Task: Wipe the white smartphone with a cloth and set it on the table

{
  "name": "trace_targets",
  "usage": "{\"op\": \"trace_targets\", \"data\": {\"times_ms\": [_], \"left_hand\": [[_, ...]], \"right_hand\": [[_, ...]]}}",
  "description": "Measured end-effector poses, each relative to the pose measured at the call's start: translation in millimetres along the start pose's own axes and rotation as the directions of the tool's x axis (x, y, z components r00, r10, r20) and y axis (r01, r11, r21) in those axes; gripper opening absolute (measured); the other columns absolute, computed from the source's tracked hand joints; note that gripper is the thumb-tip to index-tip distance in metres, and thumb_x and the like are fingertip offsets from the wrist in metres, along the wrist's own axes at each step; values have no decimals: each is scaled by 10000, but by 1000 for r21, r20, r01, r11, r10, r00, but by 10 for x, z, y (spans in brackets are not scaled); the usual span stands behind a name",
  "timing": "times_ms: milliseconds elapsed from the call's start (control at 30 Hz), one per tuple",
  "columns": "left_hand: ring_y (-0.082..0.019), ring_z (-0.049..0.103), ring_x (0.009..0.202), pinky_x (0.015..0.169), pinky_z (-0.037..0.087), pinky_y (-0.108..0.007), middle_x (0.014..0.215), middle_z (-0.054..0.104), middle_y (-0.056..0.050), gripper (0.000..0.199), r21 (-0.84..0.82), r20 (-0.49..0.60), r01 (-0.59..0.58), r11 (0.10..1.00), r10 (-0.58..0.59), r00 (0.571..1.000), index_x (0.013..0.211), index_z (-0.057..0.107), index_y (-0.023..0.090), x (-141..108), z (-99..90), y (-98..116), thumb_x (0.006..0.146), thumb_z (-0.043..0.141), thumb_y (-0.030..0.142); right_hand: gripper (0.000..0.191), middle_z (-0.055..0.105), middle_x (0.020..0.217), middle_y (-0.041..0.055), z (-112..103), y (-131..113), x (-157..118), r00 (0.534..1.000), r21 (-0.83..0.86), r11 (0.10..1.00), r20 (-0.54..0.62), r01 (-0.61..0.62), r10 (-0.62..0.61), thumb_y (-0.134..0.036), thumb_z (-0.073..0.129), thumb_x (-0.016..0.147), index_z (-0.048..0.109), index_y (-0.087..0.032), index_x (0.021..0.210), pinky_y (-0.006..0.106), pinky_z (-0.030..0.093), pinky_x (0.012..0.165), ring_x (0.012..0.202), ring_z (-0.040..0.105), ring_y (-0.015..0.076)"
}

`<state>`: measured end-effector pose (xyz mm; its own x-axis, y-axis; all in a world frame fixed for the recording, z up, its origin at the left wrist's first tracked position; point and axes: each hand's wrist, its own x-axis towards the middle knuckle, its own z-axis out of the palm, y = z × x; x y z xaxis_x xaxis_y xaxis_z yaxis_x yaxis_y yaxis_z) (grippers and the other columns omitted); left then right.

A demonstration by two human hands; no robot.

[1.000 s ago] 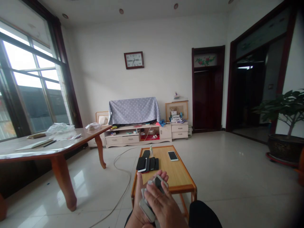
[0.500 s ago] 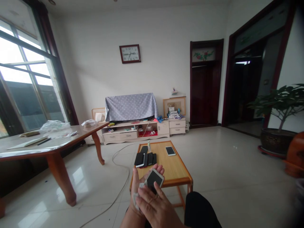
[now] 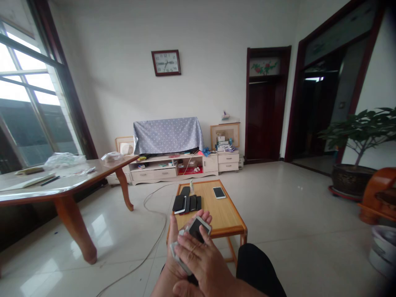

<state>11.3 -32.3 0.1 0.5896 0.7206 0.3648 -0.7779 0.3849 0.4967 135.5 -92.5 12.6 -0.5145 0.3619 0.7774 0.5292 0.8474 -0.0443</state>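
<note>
A white smartphone (image 3: 196,229) with a dark screen lies tilted in my left hand (image 3: 173,231), which is palm up with the thumb to the left and fingertips showing past the phone's far edge. My right hand (image 3: 202,258) lies across the phone's near part, its fingers pressing a crumpled white tissue (image 3: 182,233) against it. Part of the tissue and the phone's near end are covered by these fingers. Beyond both hands, a wooden coffee table (image 3: 227,220) bears another white smartphone (image 3: 219,192), several dark phones (image 3: 193,202) and a small bottle (image 3: 192,188).
A larger table (image 3: 77,187) with plastic bags (image 3: 64,160) stands at left. A cable (image 3: 148,249) runs over the floor. Against the far wall is a low cabinet (image 3: 154,175) with a cloth-covered object (image 3: 168,136). A potted plant (image 3: 352,175) and a bucket (image 3: 383,249) are at right.
My right hand has slid slightly toward me and down along the phone, with the tissue under its fingers. The view has shifted a little, and the bucket shows more fully at right.
</note>
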Motion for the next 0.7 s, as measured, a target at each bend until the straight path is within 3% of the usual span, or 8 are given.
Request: {"op": "trace_targets", "data": {"times_ms": [100, 167, 267, 367, 567, 700], "left_hand": [[-284, 160, 1578, 1298, 11, -466, 1603, 448, -115, 977, 3, 41, 46, 999, -46, 998, 1498, 485, 176, -5, -33, 16, 872, 164, 854], [-312, 171, 1575, 1295, -4, -497, 1616, 419, -141, 1012, -7, 39, 76, 997, -76, 996, 1505, 471, 142, -9, -69, 29, 867, 162, 865], [-320, 192, 1569, 1299, 8, -482, 1609, 425, -162, 1019, -34, -13, 31, 999, -31, 999, 1500, 477, 120, -22, -119, 53, 870, 185, 865], [-317, 179, 1572, 1302, 49, -459, 1621, 398, -176, 1021, -50, -62, -19, 999, 15, 998, 1510, 453, 91, -37, -128, 86, 877, 220, 857], [-331, 130, 1579, 1298, 58, -511, 1628, 385, -175, 1035, -63, -31, -4, 998, 3, 1000, 1542, 390, 84, -20, -89, 146, 874, 229, 858], [-325, 123, 1580, 1298, 46, -505, 1640, 352, -188, 1048, -61, -18, -20, 998, 19, 1000, 1533, 405, 82, -15, -129, 165, 866, 215, 868]], "right_hand": [[632, 482, 1553, 135, -138, 107, 50, 980, -27, 982, 68, -187, 189, -548, 504, 1024, 447, -169, 1526, 607, 183, 1244, 1473, 398, 303], [672, 430, 1582, 158, -153, 136, 39, 971, -59, 973, 72, -222, 226, -550, 500, 1026, 407, -141, 1550, 612, 217, 1235, 1494, 353, 320], [773, 454, 1563, 164, -12, 61, -46, 996, -68, 994, -5, -89, 89, -632, 550, 973, 434, -107, 1528, 563, 157, 1262, 1490, 361, 319], [736, 551, 1496, 122, 93, -20, -111, 995, -47, 997, -68, 63, -66, -655, 570, 953, 506, -137, 1472, 504, 64, 1278, 1457, 427, 272], [638, 424, 1584, 157, -114, 121, -61, 980, -66, 980, 52, -189, 192, -496, 508, 1033, 390, -138, 1548, 640, 156, 1237, 1498, 348, 310], [750, 461, 1555, 170, -10, 25, -124, 998, -63, 997, 11, -54, 55, -606, 552, 980, 421, -111, 1528, 591, 155, 1250, 1485, 369, 318]]}}
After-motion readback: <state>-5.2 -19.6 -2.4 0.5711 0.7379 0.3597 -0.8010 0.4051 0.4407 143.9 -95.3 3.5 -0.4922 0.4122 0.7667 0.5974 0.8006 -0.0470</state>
